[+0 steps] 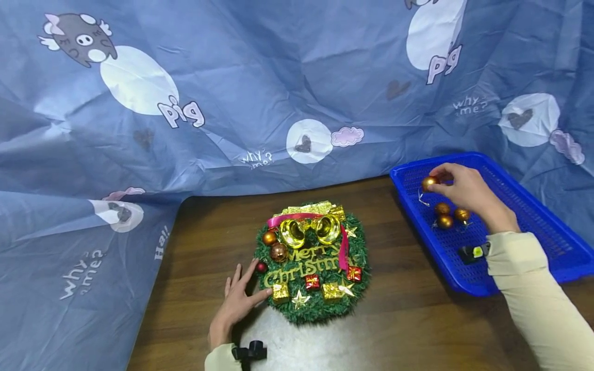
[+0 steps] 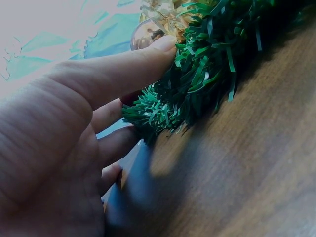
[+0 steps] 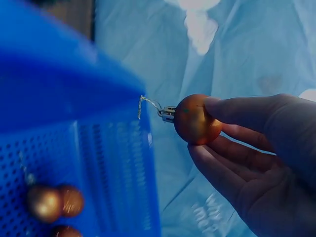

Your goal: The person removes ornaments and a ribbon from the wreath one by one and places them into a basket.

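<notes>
Head view, wreath: the wreath [image 1: 312, 263] lies flat on the desk [image 1: 408, 330], already carrying a pink ribbon, gold bells, small gift boxes, stars and a few balls on its left side.
Head view, left hand: the left hand [image 1: 237, 301] rests on the desk at the wreath's lower left edge, fingers spread and straight, thumb tip against the green fringe.
Head view, right hand: the right hand [image 1: 464, 189] is over the far end of the blue tray [image 1: 547, 242], pinching one gold ball [image 1: 429, 182] lifted clear of the mesh.
Head view, left to do: three more balls [image 1: 449, 214] lie in the tray, well apart from the wreath.
Left wrist view: the thumb [image 2: 123, 69] presses flat against the wreath's fringe [image 2: 197, 74]; the other fingers lie straight below, holding nothing.
Right wrist view: the ball [image 3: 196, 119] sits between thumb and fingertips [image 3: 232, 111], its cap and wire loop pointing away from the palm; the other balls [image 3: 52, 202] stay in the tray [image 3: 98, 173].
Progress, as a judgement: the wreath looks partly dressed; the held ball is picked up but not yet at the wreath, and three more wait.
</notes>
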{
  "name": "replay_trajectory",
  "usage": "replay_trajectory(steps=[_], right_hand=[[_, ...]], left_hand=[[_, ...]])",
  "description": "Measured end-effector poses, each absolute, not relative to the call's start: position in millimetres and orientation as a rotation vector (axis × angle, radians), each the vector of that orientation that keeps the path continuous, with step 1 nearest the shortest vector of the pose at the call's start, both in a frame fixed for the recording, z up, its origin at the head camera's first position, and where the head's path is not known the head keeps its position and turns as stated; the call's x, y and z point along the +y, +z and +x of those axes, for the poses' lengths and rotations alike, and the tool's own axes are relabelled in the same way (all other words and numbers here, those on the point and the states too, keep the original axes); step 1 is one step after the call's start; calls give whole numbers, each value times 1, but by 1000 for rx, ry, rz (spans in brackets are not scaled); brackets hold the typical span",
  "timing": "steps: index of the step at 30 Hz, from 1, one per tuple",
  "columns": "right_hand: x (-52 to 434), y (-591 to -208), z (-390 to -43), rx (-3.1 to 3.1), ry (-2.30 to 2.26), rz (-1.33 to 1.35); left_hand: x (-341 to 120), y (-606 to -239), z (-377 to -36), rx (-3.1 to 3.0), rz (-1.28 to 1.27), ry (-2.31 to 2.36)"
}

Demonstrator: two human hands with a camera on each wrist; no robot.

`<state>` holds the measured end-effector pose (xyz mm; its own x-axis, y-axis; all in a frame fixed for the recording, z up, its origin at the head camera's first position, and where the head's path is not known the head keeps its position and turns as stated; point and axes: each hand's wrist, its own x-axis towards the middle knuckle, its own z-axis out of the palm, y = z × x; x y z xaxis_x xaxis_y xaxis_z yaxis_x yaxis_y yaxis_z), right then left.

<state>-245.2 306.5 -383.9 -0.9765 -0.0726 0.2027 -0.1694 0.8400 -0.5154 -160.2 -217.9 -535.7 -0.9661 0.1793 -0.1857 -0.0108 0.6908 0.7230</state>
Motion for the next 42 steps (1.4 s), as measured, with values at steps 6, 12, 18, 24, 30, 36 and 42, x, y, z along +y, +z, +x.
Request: replay_trajectory(steps=[6, 12, 18, 24, 30, 36, 42], right_hand=[[322, -401, -255, -2885, 776, 190], [331, -419, -263, -2945, 752, 203], [335, -431, -269, -2987, 773, 192], [337, -442, -276, -3057, 762, 242], [333, -452, -280, -3099, 704, 294], [327, -458, -283, -3126, 663, 350], [326, -463, -285, -3177, 642, 353]], left_hand=[[-221, -537, -160, 2665, 127, 1134], [-221, -537, -160, 2657, 121, 1131], [-221, -537, -160, 2656, 114, 1135], [-221, -536, -160, 2652, 105, 1146], [-220, -536, -161, 2630, 82, 1167], [-218, -537, -161, 2616, 56, 1173], [-218, -536, -161, 2611, 51, 1170]])
